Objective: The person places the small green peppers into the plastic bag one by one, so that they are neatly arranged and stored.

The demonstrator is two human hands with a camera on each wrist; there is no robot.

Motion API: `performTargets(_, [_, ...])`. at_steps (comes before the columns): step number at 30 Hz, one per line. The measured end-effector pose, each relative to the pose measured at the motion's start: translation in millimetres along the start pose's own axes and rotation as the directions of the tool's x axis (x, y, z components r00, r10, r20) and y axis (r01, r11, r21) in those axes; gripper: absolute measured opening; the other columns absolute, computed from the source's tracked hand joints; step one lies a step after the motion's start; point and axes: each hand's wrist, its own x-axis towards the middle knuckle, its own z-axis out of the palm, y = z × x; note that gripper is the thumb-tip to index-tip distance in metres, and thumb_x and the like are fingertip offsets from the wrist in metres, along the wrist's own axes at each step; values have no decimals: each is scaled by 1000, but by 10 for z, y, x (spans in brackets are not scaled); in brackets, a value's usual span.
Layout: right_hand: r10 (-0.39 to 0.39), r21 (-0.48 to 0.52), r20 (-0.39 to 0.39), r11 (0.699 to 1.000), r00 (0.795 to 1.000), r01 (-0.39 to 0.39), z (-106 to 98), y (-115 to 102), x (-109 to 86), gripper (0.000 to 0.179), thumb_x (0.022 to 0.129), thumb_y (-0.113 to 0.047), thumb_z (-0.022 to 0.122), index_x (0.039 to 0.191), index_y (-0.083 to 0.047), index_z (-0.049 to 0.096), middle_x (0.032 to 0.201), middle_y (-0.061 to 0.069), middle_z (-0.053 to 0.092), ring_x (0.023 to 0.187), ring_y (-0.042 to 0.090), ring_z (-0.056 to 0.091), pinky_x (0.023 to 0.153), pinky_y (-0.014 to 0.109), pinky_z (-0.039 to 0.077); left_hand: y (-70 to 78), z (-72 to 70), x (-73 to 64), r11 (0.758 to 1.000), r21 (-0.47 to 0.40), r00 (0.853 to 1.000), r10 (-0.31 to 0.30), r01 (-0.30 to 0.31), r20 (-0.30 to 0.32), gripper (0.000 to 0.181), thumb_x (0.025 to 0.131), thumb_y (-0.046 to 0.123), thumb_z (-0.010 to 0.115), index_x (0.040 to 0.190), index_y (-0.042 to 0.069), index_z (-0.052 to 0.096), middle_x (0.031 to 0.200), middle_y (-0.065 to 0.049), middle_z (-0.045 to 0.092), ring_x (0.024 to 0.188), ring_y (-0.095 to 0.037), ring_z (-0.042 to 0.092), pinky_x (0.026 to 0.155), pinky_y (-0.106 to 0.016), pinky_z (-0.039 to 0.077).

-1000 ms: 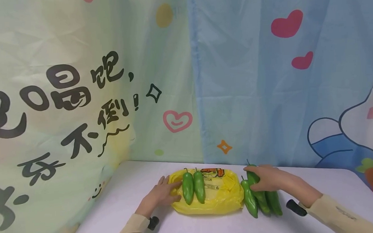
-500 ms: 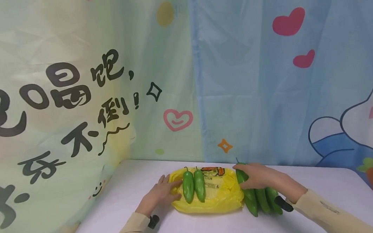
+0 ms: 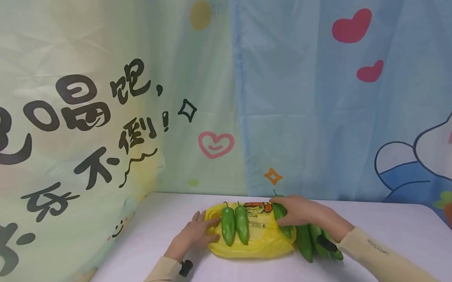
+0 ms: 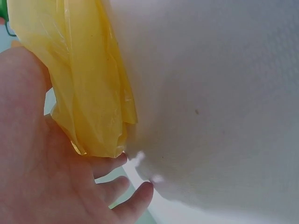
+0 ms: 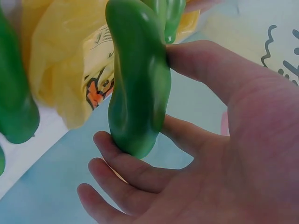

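Observation:
A green pepper (image 3: 278, 211) is held over the right end of the yellow plastic bag (image 3: 251, 251) by my right hand (image 3: 305, 212). The right wrist view shows the held pepper (image 5: 139, 79) pinched between thumb and fingers, the other fingers loosely bent. Two more green peppers (image 3: 242, 225) lie side by side on the bag's left half. My left hand (image 3: 194, 232) rests at the bag's left end, its relaxed fingers touching the edge. In the left wrist view, the yellow bag (image 4: 93, 84) lies against that hand (image 4: 51, 177).
To the right of the bag, several green peppers (image 3: 304, 244) lie close together on the white table (image 3: 225, 277), partly covered by the right hand and wrist. A printed curtain (image 3: 284, 91) hangs behind the table and along its left side.
My right hand has carried the pepper leftward, from above the group of peppers on the right to over the bag's right end. The left hand has stayed in place.

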Motion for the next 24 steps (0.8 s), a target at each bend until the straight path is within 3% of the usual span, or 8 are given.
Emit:
performTargets(4, [-2, 6, 9, 1000, 1000, 2, 8, -79, 51, 67, 89, -30, 73, 149, -14, 47, 146, 18, 54, 106, 28, 59, 77, 44, 47, 0, -7, -10, 1000, 1, 1000, 1, -1, -2, 57, 94, 41, 63, 148, 27, 52, 163, -25, 28, 152, -49, 17, 120, -68, 22])
performTargets(9, [-45, 19, 10, 999, 999, 45, 81, -137, 155, 65, 89, -30, 73, 148, -15, 49, 148, 15, 53, 129, 34, 54, 92, 52, 50, 7, -17, -22, 1000, 0, 1000, 1, -1, -1, 57, 94, 41, 63, 147, 27, 52, 162, -25, 28, 152, -49, 16, 120, -68, 22])
performTargets(13, [-52, 27, 30, 998, 998, 51, 184, -147, 261, 66, 90, -30, 72, 149, -16, 48, 150, 14, 52, 139, 40, 46, 106, 59, 45, 21, -26, -34, 1000, -8, 1000, 4, -4, 2, 56, 94, 40, 63, 148, 26, 52, 163, -26, 27, 152, -49, 16, 120, -68, 22])
performTargets(24, [-32, 9, 31, 999, 999, 32, 317, -233, 432, 68, 89, -28, 73, 151, -20, 46, 142, 11, 59, 132, 34, 51, 99, 53, 49, 14, -16, -23, 1000, 11, 1000, 9, -9, -2, 56, 95, 40, 63, 148, 26, 51, 162, -26, 28, 152, -48, 16, 120, -68, 23])
